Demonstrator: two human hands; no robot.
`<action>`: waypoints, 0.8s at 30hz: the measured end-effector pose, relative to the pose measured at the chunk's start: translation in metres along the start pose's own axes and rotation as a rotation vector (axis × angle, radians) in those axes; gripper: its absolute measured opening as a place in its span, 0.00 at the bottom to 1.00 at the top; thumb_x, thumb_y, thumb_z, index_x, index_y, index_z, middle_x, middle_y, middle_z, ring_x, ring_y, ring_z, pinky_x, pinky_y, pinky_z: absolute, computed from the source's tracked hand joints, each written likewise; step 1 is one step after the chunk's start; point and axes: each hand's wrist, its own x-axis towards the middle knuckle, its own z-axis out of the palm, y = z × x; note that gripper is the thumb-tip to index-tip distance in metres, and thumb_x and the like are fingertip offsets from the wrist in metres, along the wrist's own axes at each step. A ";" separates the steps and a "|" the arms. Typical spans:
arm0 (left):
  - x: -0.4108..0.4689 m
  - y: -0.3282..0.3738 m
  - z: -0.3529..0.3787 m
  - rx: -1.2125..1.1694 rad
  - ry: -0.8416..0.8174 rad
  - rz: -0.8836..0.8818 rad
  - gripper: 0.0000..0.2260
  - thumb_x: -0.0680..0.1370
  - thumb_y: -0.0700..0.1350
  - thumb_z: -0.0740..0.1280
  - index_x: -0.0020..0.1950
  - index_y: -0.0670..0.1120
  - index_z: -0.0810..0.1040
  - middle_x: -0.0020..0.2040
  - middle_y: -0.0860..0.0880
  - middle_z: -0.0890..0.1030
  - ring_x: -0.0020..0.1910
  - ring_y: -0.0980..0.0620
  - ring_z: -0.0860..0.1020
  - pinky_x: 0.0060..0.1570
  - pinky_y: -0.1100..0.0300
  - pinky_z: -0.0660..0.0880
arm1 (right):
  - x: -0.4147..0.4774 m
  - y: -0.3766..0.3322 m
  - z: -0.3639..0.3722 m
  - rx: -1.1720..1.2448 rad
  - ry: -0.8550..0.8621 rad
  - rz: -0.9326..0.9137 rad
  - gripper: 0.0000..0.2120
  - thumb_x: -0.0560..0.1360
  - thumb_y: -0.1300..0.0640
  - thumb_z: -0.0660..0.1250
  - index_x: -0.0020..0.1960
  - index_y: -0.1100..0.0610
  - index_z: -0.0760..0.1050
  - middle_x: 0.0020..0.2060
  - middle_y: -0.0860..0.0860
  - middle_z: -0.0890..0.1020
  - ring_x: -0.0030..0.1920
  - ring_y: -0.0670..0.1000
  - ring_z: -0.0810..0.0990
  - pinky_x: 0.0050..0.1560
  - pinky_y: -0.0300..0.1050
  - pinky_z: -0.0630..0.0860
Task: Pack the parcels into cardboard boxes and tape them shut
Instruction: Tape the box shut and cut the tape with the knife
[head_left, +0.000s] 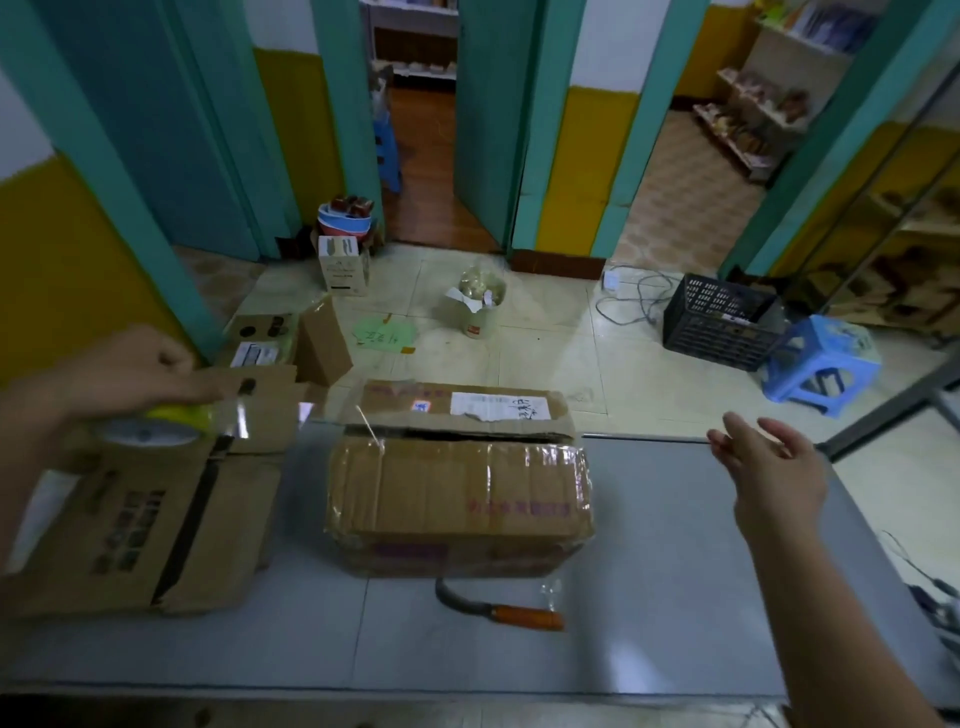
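A brown cardboard box (460, 499) stands in the middle of the grey table (649, 597), glossy clear tape across its top and one labelled flap (467, 410) open at the far side. My left hand (130, 371) is raised at the left, shut on a roll of clear tape (156, 428) with a yellow core; a loose strip of tape hangs from the roll. Under it lies a second cardboard box (156, 530), closed with a dark seam. My right hand (763, 467) hovers open to the right of the middle box, touching nothing.
A knife with an orange handle (504, 613) lies on the table in front of the middle box. Open boxes (291, 338) stand on the floor past the table. A bucket (478, 301), a black crate (722, 322) and a blue stool (821, 364) stand further off.
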 end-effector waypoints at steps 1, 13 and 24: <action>-0.002 0.008 -0.007 -0.026 -0.012 0.034 0.25 0.71 0.59 0.80 0.28 0.48 0.69 0.27 0.48 0.65 0.29 0.49 0.67 0.38 0.54 0.63 | -0.004 -0.002 0.002 -0.064 -0.095 -0.017 0.17 0.76 0.62 0.77 0.61 0.61 0.75 0.50 0.64 0.82 0.40 0.54 0.88 0.43 0.42 0.84; -0.064 0.117 -0.045 0.145 0.075 0.301 0.24 0.71 0.56 0.80 0.29 0.42 0.73 0.23 0.56 0.66 0.25 0.58 0.66 0.33 0.58 0.60 | -0.142 0.021 0.161 -0.695 -1.005 -0.386 0.06 0.81 0.47 0.69 0.57 0.46 0.80 0.50 0.39 0.83 0.52 0.36 0.80 0.52 0.37 0.78; -0.097 0.128 -0.069 0.315 0.096 0.313 0.24 0.71 0.60 0.78 0.29 0.46 0.72 0.24 0.54 0.66 0.25 0.55 0.64 0.32 0.54 0.63 | -0.149 0.063 0.217 -0.960 -1.296 -0.564 0.30 0.72 0.39 0.76 0.71 0.38 0.69 0.68 0.44 0.73 0.68 0.49 0.71 0.69 0.56 0.73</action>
